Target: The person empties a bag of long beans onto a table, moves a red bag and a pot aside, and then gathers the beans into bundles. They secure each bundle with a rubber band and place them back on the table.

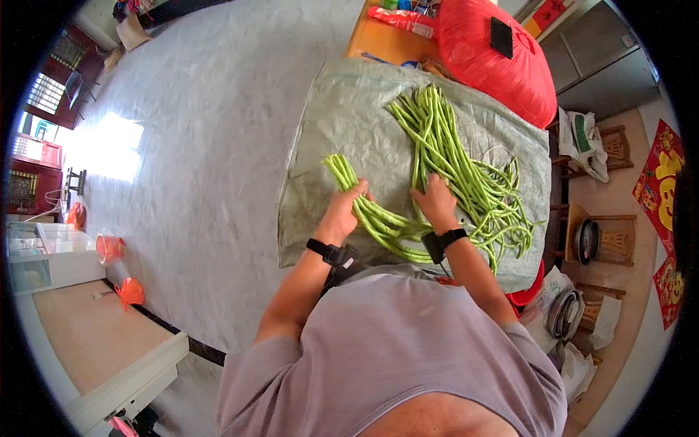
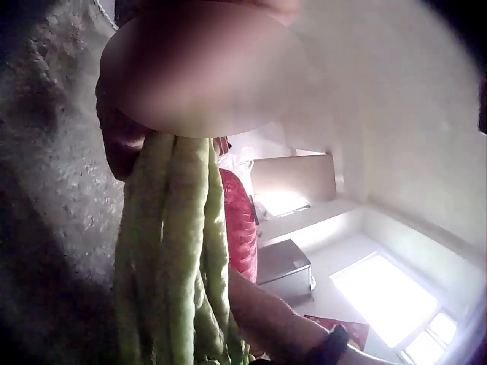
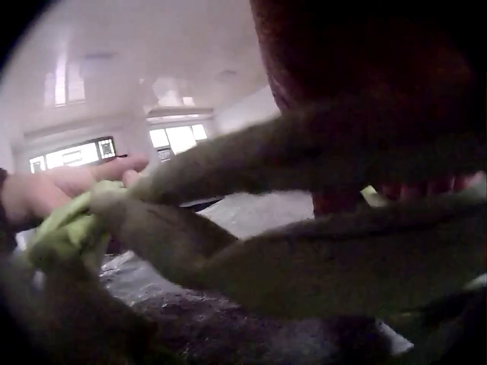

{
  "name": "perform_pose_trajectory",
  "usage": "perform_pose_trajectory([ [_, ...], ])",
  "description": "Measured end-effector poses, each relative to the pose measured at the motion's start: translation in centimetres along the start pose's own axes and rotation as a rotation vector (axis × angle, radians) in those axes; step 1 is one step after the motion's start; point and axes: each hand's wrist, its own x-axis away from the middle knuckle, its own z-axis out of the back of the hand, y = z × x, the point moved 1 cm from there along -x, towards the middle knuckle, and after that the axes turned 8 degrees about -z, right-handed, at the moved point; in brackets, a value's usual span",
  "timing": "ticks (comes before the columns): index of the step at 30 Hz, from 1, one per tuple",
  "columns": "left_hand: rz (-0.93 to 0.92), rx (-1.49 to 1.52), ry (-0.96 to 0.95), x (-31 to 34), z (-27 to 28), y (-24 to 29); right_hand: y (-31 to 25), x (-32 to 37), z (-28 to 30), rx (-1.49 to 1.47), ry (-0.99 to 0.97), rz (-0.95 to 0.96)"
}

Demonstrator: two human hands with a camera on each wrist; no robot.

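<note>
Currently, left hand (image 1: 341,213) gripping bean bunch (image 1: 378,221), ends toward eleven o'clock; right hand (image 1: 438,205) against bean pile (image 1: 455,156) at two o'clock, its grip impossible to tell.

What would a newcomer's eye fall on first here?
Probably the bulging, glossy red bag, top right in the head view, a flat black rectangle on it. Then the heap of long green beans on the grey-green plastic sheet, and the bean bundle the left hand grips left of it.
</note>
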Motion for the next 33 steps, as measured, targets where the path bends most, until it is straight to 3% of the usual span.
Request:
perform_pose_trajectory([
  [6,0.034,-0.021,0.028,0.0,-0.1,-0.1,-0.2,0.7,-0.7,-0.101,-0.143,0.135],
  [9,0.011,-0.059,0.048,0.2,-0.5,-0.1,-0.7,1.7,-0.2,-0.534,-0.458,0.064],
  [15,0.038,-0.072,-0.001,-0.2,0.2,-0.1,-0.2,2.8,-2.2,-0.674,-0.349,0.198],
  [21,0.018,-0.012,-0.04,-0.4,-0.7,0.6,-1.5,2.4,-2.3,-0.859,-0.327,0.119],
  [33,0.017,-0.018,-0.099,-0.5,-1.0,0.8,-4.5,3.5,-1.2,-0.734,-0.286,0.302],
])
